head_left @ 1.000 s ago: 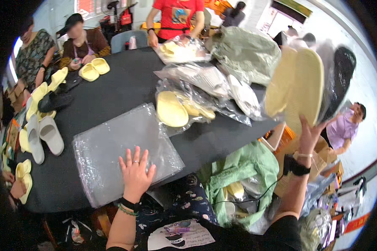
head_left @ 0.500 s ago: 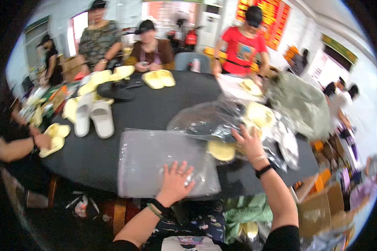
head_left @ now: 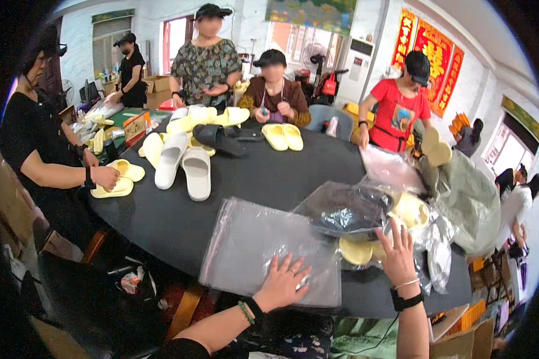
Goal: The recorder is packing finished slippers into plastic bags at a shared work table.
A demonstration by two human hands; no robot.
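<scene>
My left hand point(head_left: 283, 281) lies flat, fingers spread, on a stack of clear plastic bags point(head_left: 263, 239) near the front edge of the round black table point(head_left: 269, 173). My right hand point(head_left: 396, 254) is open with fingers apart, resting at a pile of bagged pale yellow slippers point(head_left: 401, 215). Its fingertips touch the crumpled clear bag point(head_left: 347, 209) lying over that pile. Neither hand grips anything.
White slippers point(head_left: 182, 164), black slippers point(head_left: 221, 139) and yellow slippers point(head_left: 283, 136) lie across the table. Several people stand or sit around the far and left sides. A large green-grey sack point(head_left: 470, 197) sits at the right. Cardboard boxes point(head_left: 461, 335) stand at the lower right.
The view has swung left toward the table. My right hand came down from holding yellow slippers up at the right and now rests on the bagged pile; my left hand stays on the bags.
</scene>
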